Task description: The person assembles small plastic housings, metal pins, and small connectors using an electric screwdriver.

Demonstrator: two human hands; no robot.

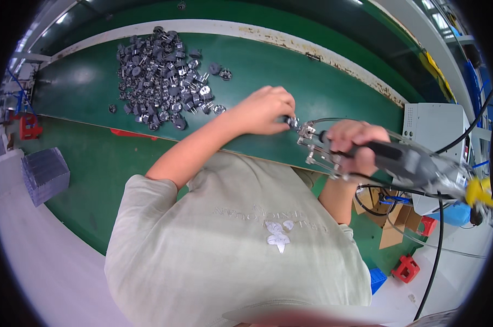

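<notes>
My left hand [265, 111] is closed, its fingertips pinching a small dark grey plug part [290, 121] with shiny metal on it. Close to its right side is the metal bracket head [314, 143] of a dark grey handheld power screwdriver [402, 159], with thin tubes running along it. My right hand [358, 139] wraps round the screwdriver's body, which lies roughly level and is a little blurred. Whether the tip touches the part cannot be made out. Left of my hands, a large heap of similar grey round plug parts with metal pins [162, 79] covers the green bench top [334, 98].
A pale machine box [437, 128] stands at the bench's right end. Black cables [440, 256] hang beside it, near an open cardboard box [396, 226] and a red stool [406, 268]. A grey crate stack [46, 175] sits on the left floor. A white ledge [246, 30] borders the bench's far side.
</notes>
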